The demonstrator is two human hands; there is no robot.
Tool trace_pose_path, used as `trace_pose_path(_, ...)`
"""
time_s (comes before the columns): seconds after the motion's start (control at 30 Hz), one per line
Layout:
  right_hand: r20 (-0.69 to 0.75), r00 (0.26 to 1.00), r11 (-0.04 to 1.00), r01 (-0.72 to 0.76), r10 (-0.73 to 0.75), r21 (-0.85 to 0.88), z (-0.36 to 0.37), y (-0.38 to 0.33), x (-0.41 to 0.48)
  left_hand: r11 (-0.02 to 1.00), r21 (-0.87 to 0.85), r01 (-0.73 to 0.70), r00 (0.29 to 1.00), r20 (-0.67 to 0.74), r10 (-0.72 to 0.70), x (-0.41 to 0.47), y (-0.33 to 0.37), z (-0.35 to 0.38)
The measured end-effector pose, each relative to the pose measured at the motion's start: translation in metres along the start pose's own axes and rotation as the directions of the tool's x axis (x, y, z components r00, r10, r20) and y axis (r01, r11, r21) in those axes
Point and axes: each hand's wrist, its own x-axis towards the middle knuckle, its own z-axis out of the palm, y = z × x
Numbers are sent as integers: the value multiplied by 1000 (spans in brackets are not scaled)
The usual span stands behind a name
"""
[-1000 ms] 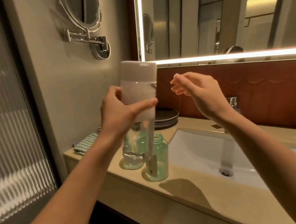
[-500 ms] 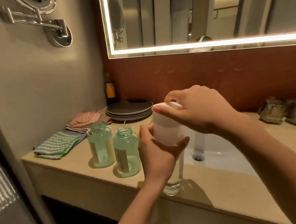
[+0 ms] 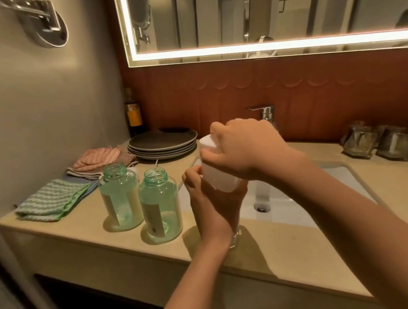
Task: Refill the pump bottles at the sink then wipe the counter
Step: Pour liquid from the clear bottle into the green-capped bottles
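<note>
step: uncap refill bottle (image 3: pixel 220 181) | left hand (image 3: pixel 211 207) wraps its body, right hand (image 3: pixel 244 151) curls over the cap (image 3: pixel 207 142) | I'd twist slowly, base planted on counter (image 3: pixel 289 249) (spills otherwise)

The light is warm, amber and fairly dim. Its brightest source is the lit strip (image 3: pixel 263 46) edging the mirror across the upper frame, which burns out to near white and spills a glow onto the wall beside it. Glare streaks the chrome wall mount (image 3: pixel 44 28) at upper left. The left green bottle (image 3: pixel 120 196) and the right green bottle (image 3: pixel 160 205) drop 2 soft shadows at their bases on the counter (image 3: pixel 66 234). A broader shadow spreads below the refill bottle (image 3: pixel 220 177), whose white top shows little detail. Wide-angle distortion bows the counter's front edge and tilts the mirror frame. The lower left corner is dark and smeared, and the whole frame is slightly soft.
</note>
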Motion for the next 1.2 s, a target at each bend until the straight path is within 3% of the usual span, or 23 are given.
trace_pose_path(0.17, -52, 996, 987, -73, 67, -144, -2, -20, 13, 997, 73, 14, 996, 86, -21, 2, -1, 0)
trace_pose_path(0.23, -83, 994, 980, -88, 74, -179, 1, -26, 17, 999, 25, 32, 996, 83, -34, 4, -3, -2)
trace_pose_path(0.53, -145, 988, 997, 37, -46, -64, 7, -2, 16, 999, 25, -35, 988, 149, 31, 11, -8, -10)
trace_pose_path(0.63, -78, 988, 958, 151, -136, 242, 10, 10, 17, 999, 37, -8, 974, 229, -1, 17, -7, -18)
trace_pose_path(0.7, -44, 989, 842, 143, -141, 520, 12, 17, 16, 999, 48, -5, 969, 246, -7, 17, -6, -20)
trace_pose_path(0.77, -8, 987, 771, 129, -158, 624, 12, 18, 14, 999, 36, 0, 968, 250, -9, 15, -4, -20)
trace_pose_path(0.83, 66, 986, 833, 93, -153, 545, 6, 12, 13, 1000, 26, 11, 966, 259, -17, 14, -6, -18)
trace_pose_path(0.93, 208, 978, 985, -64, 29, 163, -10, -3, 13, 999, 30, 30, 967, 252, -36, 14, -7, -16)
trace_pose_path(1.03, 163, 975, 985, -133, 150, -113, -11, -18, 17, 999, 36, 35, 969, 242, -43, 13, -7, -14)
trace_pose_path(1.13, 185, 972, 974, -108, 146, -199, -9, -23, 23, 999, 32, 8, 974, 226, -15, 12, -8, -14)
trace_pose_path(1.2, 292, 955, 995, -34, 59, -90, -12, -15, 25, 999, 35, -15, 975, 223, 7, 12, -7, -16)
